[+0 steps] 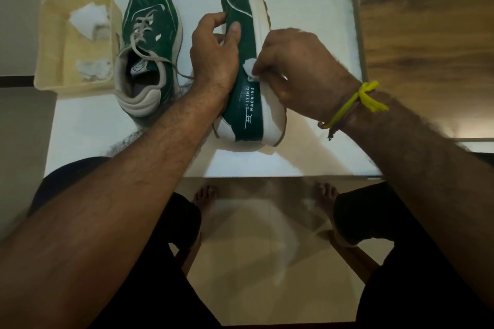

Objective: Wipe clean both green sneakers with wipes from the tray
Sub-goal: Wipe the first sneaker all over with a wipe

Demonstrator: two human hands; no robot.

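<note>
- Your left hand grips a dark green sneaker with a thick white sole, tipped on its side on the white tabletop — thumb pressed on the green side panel, fingers curled over the top edge and out of sight behind it.
- The shoe's toe points away from you; white lettering on its side reads "FLYING MACHINE". Its far side and its opening are hidden by your hand and wrist.
- Your right hand pinches a small crumpled white wipe against the green panel just beside the white sole; most of the wipe is buried under your fingers, so only a corner shows.
- A yellow thread band is tied round your right wrist.
- The second dark green sneaker with grey laces stands upright to the left, close to the held one, its laces loose and trailing toward your left wrist.
- A cream plastic tray sits at the table's left edge, touching or nearly touching that second shoe — the gap is hard to judge. Inside lie crumpled white wipes; the nearer clump looks greyish, though the dim light makes it hard to be sure.
- Below the table's near edge your bare feet and dark-clad knees show, blurred.
</note>
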